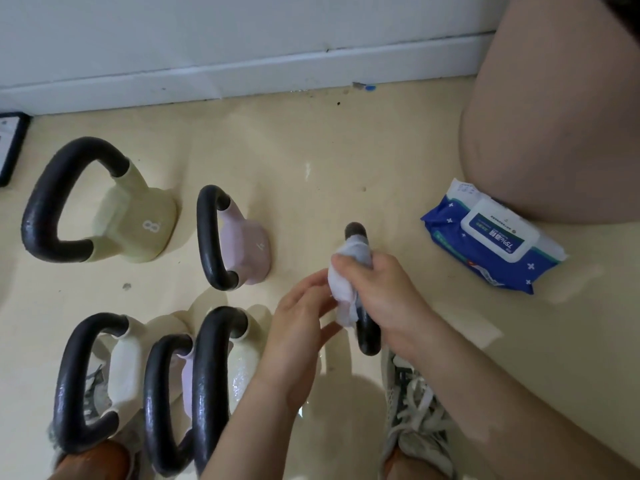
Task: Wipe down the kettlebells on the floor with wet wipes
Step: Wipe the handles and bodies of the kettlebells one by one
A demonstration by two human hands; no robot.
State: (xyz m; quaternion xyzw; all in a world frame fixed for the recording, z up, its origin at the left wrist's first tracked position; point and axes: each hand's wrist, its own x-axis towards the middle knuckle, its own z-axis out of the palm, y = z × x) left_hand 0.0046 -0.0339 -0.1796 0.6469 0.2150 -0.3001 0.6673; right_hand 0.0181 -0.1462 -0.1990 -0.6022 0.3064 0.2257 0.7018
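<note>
Head view: the right hand (381, 289) grips a wipe (343, 292) wrapped round a black handle (367, 337), whose kettlebell body is hidden under both hands. The left hand (298, 327), fingers loosely spread, touches the wipe; a pinch cannot be made out. Left of the hands one kettlebell (138, 223) reads "8"; right of them the wipes pack (491, 237) shows "75%", its other print illegible.

The kettlebells' black handles (209, 237) look pebbled, with a faint sheen. The 8-marked body (138, 216) is smooth and matt. The wet wipe (343, 292) is soft, crumpled cloth. The wipes pack (450, 223) is glossy plastic film. The floor (311, 140) is smooth and shiny.
</note>
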